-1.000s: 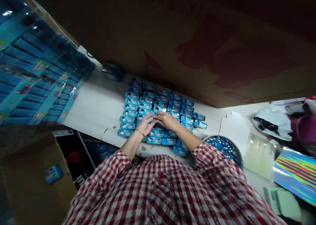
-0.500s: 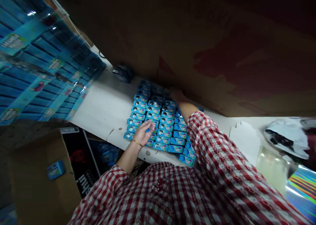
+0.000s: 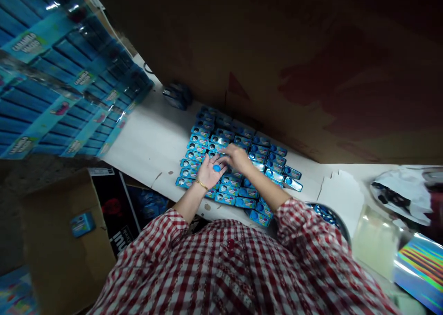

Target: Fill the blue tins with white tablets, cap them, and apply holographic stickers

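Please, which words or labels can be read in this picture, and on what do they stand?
"CARAMELO" on the wrapped blue packs; the word under it is blurred.
On the small blue boxes the labels are too small to read.
Black carton: white letters cut off, unreadable.

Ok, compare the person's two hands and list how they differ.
The left hand lies palm up with a small blue piece on it; the right hand is palm down beside that piece. The left wrist wears a gold bangle; the right wrist is bare. Both are over the blue boxes.
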`<act>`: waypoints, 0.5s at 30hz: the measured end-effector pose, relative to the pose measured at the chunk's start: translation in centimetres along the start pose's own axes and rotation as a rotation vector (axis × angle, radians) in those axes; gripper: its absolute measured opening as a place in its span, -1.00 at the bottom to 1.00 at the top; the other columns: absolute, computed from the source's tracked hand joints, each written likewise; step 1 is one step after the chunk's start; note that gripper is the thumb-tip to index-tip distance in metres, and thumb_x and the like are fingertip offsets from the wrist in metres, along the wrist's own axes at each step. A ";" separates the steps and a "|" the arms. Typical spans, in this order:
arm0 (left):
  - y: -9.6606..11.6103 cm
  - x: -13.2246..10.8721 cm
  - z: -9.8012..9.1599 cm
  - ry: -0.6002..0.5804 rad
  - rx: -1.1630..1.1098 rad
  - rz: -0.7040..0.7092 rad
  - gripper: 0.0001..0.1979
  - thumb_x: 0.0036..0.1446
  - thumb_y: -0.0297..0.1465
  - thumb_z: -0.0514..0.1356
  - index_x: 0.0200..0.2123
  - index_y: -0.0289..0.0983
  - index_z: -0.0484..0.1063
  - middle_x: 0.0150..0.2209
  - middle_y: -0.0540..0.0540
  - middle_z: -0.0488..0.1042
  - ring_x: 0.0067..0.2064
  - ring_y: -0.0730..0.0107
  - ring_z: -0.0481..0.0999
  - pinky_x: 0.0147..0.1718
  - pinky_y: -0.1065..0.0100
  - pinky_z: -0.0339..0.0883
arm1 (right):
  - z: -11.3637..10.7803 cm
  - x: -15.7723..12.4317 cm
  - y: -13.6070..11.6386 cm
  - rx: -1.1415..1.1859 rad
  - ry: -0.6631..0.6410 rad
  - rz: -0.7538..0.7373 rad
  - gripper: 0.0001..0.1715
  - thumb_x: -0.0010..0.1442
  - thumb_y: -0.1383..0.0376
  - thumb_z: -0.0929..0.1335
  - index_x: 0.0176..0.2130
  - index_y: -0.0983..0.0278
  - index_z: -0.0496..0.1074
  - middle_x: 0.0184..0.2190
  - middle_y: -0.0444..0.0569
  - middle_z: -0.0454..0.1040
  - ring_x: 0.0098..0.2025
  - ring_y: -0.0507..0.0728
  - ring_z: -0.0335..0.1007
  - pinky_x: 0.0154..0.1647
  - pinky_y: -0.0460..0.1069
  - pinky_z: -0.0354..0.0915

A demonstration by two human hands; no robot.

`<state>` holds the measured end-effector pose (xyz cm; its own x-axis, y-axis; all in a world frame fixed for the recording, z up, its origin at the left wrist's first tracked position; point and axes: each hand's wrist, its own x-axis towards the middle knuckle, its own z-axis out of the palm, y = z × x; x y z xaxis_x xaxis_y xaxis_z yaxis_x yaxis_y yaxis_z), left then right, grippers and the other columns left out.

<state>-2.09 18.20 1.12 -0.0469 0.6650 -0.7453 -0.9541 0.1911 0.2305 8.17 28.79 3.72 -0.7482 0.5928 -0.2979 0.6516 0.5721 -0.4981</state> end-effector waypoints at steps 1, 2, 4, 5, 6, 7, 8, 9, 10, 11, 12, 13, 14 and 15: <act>-0.4 0.2 0.4 0.008 0.004 -0.002 -0.53 0.22 -0.06 -0.08 -0.24 -0.32 0.41 -0.29 -0.17 0.48 -0.27 0.38 0.48 -0.29 0.36 0.38 | 1.1 -1.3 -0.8 0.023 -0.018 -0.046 -0.70 0.21 0.22 0.31 -0.05 0.08 0.46 -0.08 -0.08 0.49 -0.02 0.08 0.39 -0.03 -0.11 0.29; -0.7 0.4 0.8 0.021 0.009 -0.004 -0.51 0.20 -0.03 -0.08 -0.25 -0.31 0.41 -0.32 -0.15 0.47 -0.31 0.40 0.46 -0.35 0.40 0.36 | 2.0 -2.2 -1.3 0.048 -0.040 -0.076 -0.73 0.20 0.24 0.32 -0.10 0.07 0.50 -0.12 -0.11 0.51 -0.04 0.06 0.40 -0.04 -0.13 0.29; -1.2 0.5 1.3 0.045 0.017 0.001 -0.49 0.18 0.01 -0.08 -0.23 -0.30 0.39 -0.31 -0.15 0.46 -0.30 0.39 0.45 -0.38 0.41 0.35 | 2.7 -2.9 -1.3 0.065 -0.044 -0.041 -0.76 0.19 0.26 0.32 -0.15 0.06 0.53 -0.16 -0.12 0.53 -0.07 0.04 0.42 -0.06 -0.14 0.29; -1.2 0.4 1.4 0.052 0.018 0.009 -0.49 0.17 0.01 -0.07 -0.21 -0.29 0.39 -0.27 -0.16 0.46 -0.26 0.36 0.46 -0.35 0.39 0.36 | 2.5 -2.8 -0.8 0.062 -0.021 0.009 -0.76 0.21 0.26 0.30 -0.17 0.07 0.53 -0.15 -0.12 0.53 -0.07 0.04 0.42 -0.06 -0.14 0.29; -1.1 0.2 1.4 0.057 0.020 0.023 -0.51 0.17 0.01 -0.07 -0.19 -0.28 0.38 -0.21 -0.18 0.46 -0.20 0.34 0.46 -0.30 0.36 0.37 | 2.0 -2.3 0.0 0.050 0.011 0.072 -0.75 0.22 0.26 0.29 -0.16 0.08 0.53 -0.14 -0.11 0.53 -0.07 0.05 0.43 -0.05 -0.12 0.29; -0.9 0.0 1.2 0.061 0.024 0.038 -0.53 0.18 -0.01 -0.06 -0.17 -0.27 0.36 -0.15 -0.18 0.45 -0.14 0.31 0.46 -0.24 0.33 0.37 | 1.3 -1.6 0.9 0.035 0.052 0.135 -0.73 0.23 0.26 0.27 -0.14 0.12 0.53 -0.13 -0.08 0.53 -0.06 0.07 0.43 -0.05 -0.10 0.30; -0.6 -0.3 0.9 0.063 0.031 0.054 -0.55 0.19 -0.03 -0.05 -0.15 -0.25 0.36 -0.09 -0.19 0.44 -0.09 0.29 0.45 -0.18 0.29 0.37 | 0.5 -0.7 1.8 0.012 0.085 0.201 -0.70 0.24 0.27 0.25 -0.13 0.17 0.52 -0.11 -0.03 0.52 -0.05 0.11 0.43 -0.04 -0.07 0.30; -0.2 -0.6 0.5 0.065 0.040 0.069 -0.58 0.20 -0.06 -0.04 -0.13 -0.25 0.35 -0.05 -0.19 0.42 -0.05 0.27 0.44 -0.13 0.26 0.36 | -0.3 0.5 2.7 -0.019 0.095 0.262 -0.68 0.24 0.29 0.23 -0.11 0.22 0.51 -0.09 0.03 0.51 -0.03 0.14 0.42 -0.03 -0.04 0.30; 0.1 -0.9 0.0 0.066 0.048 0.084 -0.61 0.21 -0.09 -0.03 -0.12 -0.24 0.35 -0.01 -0.20 0.40 -0.02 0.26 0.43 -0.09 0.24 0.35 | -1.1 1.7 3.5 -0.054 0.086 0.323 -0.67 0.23 0.32 0.23 -0.10 0.27 0.50 -0.09 0.09 0.51 -0.02 0.18 0.42 -0.03 -0.01 0.31; 0.4 -1.2 -0.6 0.069 0.054 0.097 -0.64 0.21 -0.12 -0.01 -0.11 -0.24 0.35 0.01 -0.21 0.39 0.00 0.26 0.43 -0.07 0.23 0.34 | -1.6 2.9 4.2 -0.106 0.044 0.390 -0.67 0.22 0.33 0.24 -0.09 0.30 0.49 -0.08 0.13 0.50 -0.02 0.20 0.42 -0.04 0.01 0.31; 0.6 -1.4 -1.1 0.075 0.057 0.107 -0.65 0.21 -0.15 0.00 -0.10 -0.24 0.35 0.02 -0.21 0.39 0.00 0.26 0.43 -0.05 0.22 0.33 | -2.1 4.1 4.6 -0.146 0.009 0.441 -0.67 0.20 0.36 0.25 -0.07 0.33 0.48 -0.08 0.17 0.49 -0.02 0.22 0.42 -0.06 0.02 0.32; 0.8 -1.7 -1.7 0.087 0.061 0.111 -0.66 0.21 -0.16 0.02 -0.08 -0.24 0.35 0.01 -0.22 0.39 0.00 0.26 0.44 -0.04 0.22 0.33 | -2.3 5.3 4.9 -0.179 -0.024 0.478 -0.66 0.19 0.37 0.27 -0.05 0.35 0.46 -0.07 0.20 0.48 -0.02 0.23 0.42 -0.07 0.02 0.32; 0.8 -1.9 -2.2 0.100 0.065 0.111 -0.66 0.20 -0.17 0.04 -0.07 -0.24 0.35 0.00 -0.22 0.40 -0.01 0.26 0.44 -0.04 0.21 0.34 | -2.4 6.2 5.1 -0.197 -0.046 0.496 -0.66 0.19 0.37 0.28 -0.04 0.38 0.44 -0.07 0.23 0.47 -0.02 0.23 0.42 -0.08 0.01 0.32; 0.8 -2.1 -2.6 0.115 0.068 0.109 -0.66 0.19 -0.18 0.05 -0.07 -0.24 0.35 -0.01 -0.22 0.41 -0.02 0.26 0.45 -0.04 0.21 0.34 | -2.3 7.0 5.2 -0.201 -0.052 0.497 -0.66 0.19 0.37 0.28 -0.04 0.41 0.43 -0.07 0.26 0.46 -0.02 0.22 0.42 -0.09 0.01 0.32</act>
<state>-3.52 15.06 1.18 -0.1858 0.5982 -0.7795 -0.9195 0.1737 0.3525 6.61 37.26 0.93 -0.3458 0.7939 -0.5001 0.9359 0.3303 -0.1227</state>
